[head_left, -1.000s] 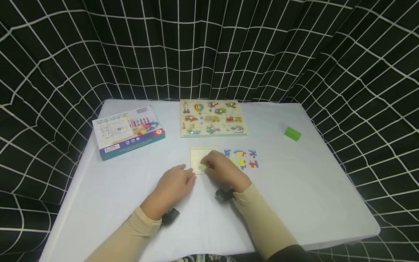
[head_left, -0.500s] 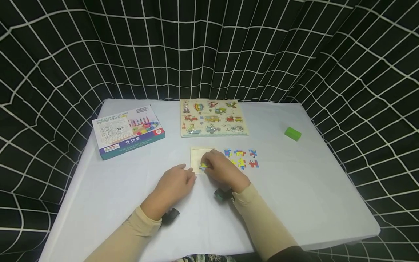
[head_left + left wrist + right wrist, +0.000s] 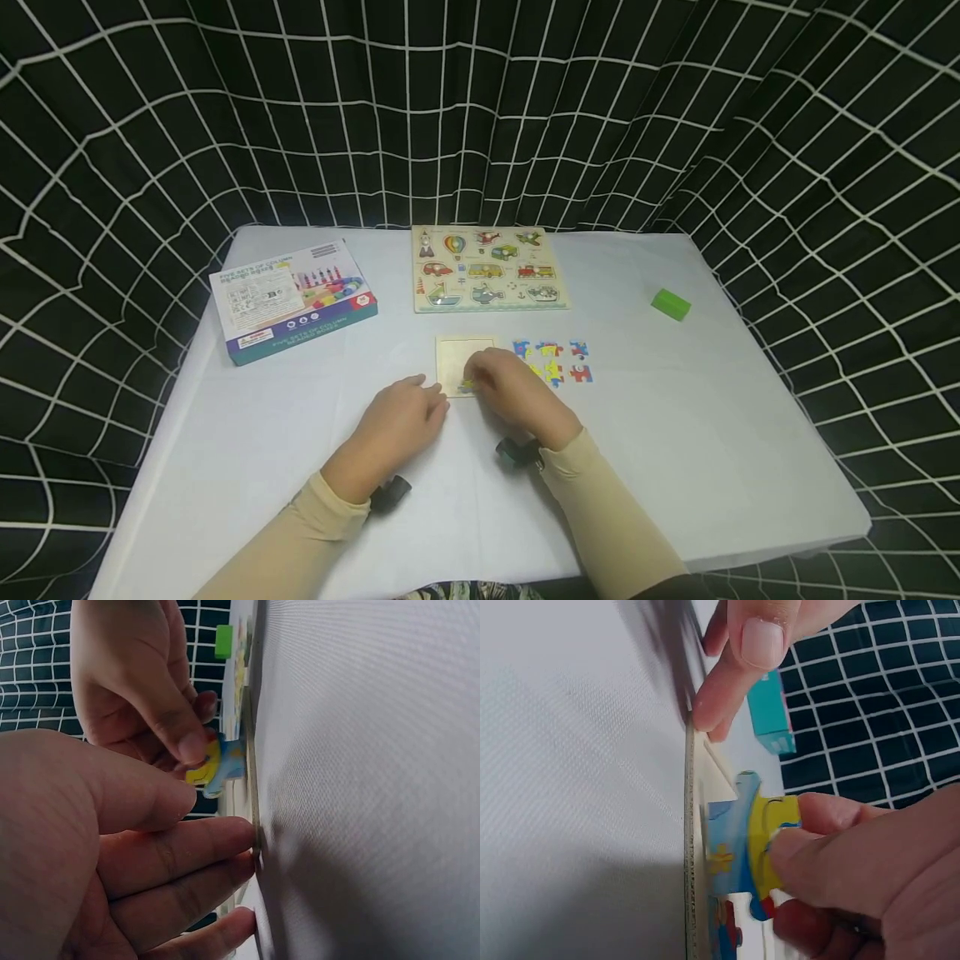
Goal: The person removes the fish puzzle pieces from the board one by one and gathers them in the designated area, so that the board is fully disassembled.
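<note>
A blue and yellow jigsaw piece (image 3: 735,844) is pinched between the thumb and fingers of my right hand (image 3: 510,387). In the right wrist view it stands tilted up over the pale wooden puzzle tray (image 3: 453,358), its blue edge low at the near rim. My left hand (image 3: 401,421) rests on the table, its fingers straight and their tips touching the tray's near left edge (image 3: 253,802). Several more puzzle pieces (image 3: 580,374) lie in two rows right of the tray, some partly hidden behind my right hand.
A wooden vehicle peg puzzle board (image 3: 491,271) lies behind the tray. At the left is a boxed bead set (image 3: 296,300), and a green block (image 3: 671,305) sits at the right. Black cloth with white grid lines (image 3: 450,108) surrounds the white table (image 3: 712,450).
My right hand has shifted slightly to the right and toward me, and the jigsaw piece in it looks more tilted. My left hand has stayed where it was.
</note>
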A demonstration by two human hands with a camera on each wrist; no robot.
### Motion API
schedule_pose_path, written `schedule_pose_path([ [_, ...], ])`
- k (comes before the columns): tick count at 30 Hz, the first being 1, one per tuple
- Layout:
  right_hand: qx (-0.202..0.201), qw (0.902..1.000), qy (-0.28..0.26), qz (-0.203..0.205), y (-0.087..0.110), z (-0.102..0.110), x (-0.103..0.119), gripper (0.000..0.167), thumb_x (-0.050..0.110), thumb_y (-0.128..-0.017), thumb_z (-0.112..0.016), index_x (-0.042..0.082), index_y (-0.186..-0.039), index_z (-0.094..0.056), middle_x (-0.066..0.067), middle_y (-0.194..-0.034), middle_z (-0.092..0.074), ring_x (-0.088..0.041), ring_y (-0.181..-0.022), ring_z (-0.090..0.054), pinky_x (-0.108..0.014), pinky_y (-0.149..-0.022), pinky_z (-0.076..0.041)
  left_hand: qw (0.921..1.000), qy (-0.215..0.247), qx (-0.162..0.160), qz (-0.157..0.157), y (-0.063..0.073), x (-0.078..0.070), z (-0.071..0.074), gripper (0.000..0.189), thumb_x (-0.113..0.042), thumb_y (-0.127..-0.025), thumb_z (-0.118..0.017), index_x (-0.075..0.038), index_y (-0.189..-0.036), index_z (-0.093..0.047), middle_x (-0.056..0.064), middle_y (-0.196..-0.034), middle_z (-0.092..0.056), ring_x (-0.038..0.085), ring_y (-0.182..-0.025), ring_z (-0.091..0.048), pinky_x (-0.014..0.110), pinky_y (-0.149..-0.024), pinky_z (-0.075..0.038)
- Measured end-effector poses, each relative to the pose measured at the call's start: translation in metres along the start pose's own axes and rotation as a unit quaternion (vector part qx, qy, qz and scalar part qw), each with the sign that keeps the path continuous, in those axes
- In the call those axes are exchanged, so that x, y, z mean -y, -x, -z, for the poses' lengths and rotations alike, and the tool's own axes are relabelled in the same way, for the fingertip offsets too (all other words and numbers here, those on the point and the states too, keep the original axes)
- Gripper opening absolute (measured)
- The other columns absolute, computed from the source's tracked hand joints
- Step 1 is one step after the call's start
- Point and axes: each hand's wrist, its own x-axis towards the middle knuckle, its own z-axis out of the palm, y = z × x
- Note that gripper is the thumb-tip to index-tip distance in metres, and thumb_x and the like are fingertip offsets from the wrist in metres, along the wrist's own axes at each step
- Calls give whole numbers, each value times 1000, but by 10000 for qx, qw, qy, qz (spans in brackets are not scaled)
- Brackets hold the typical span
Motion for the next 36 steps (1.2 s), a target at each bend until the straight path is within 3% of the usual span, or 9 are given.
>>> schedule_pose_path([
  [6,-553,9970,-247,-487,9,24,-5,17,-3,-100,-71,10,-111,-75,-5,-109,-75,-23,-103,-67,-44,-97,-60,10000,-7,-29,49,-1,0,1,31,-27,-109,-65,-6,-123,-83,6,-134,-79,35,-144,-63,55,-123,-48],
  [10,-801,9917,-428,-912,28,51,-28,15,1,-102,-71,8,-114,-76,-8,-111,-76,-25,-101,-67,-45,-91,-59,10000,35,-17,59,-1,0,0,31,-27,-109,-65,-6,-123,-83,5,-134,-79,35,-144,-63,55,-123,-48],
  [14,-579,9845,-506,-1575,50,72,-59,14,8,-104,-71,9,-116,-78,-10,-119,-78,-29,-105,-70,-48,-92,-60,9999,71,0,77,-1,0,-1,31,-27,-109,-64,-6,-122,-83,5,-135,-78,35,-145,-62,55,-124,-47],
  [18,-72,9770,-638,-2033,68,80,-78,14,10,-104,-73,11,-114,-81,-11,-127,-77,-30,-117,-70,-51,-104,-58,9998,92,25,176,-1,0,-2,33,-29,-110,-63,-7,-123,-83,5,-136,-78,34,-146,-61,55,-125,-46],
  [24,570,9700,-879,-2193,75,75,-84,13,9,-102,-74,13,-110,-82,-7,-116,-77,-24,-105,-66,-40,-95,-57,9996,146,56,243,-1,0,-3,33,-30,-110,-63,-7,-123,-83,4,-137,-77,34,-147,-60,55,-126,-45],
  [36,322,9782,-606,-1958,73,62,-83,13,1,-99,-75,12,-103,-81,-5,-106,-76,-21,-98,-66,-42,-95,-58,9995,198,41,244,-1,0,-4,32,-30,-110,-63,-8,-121,-83,3,-137,-77,33,-147,-60,56,-126,-45],
])
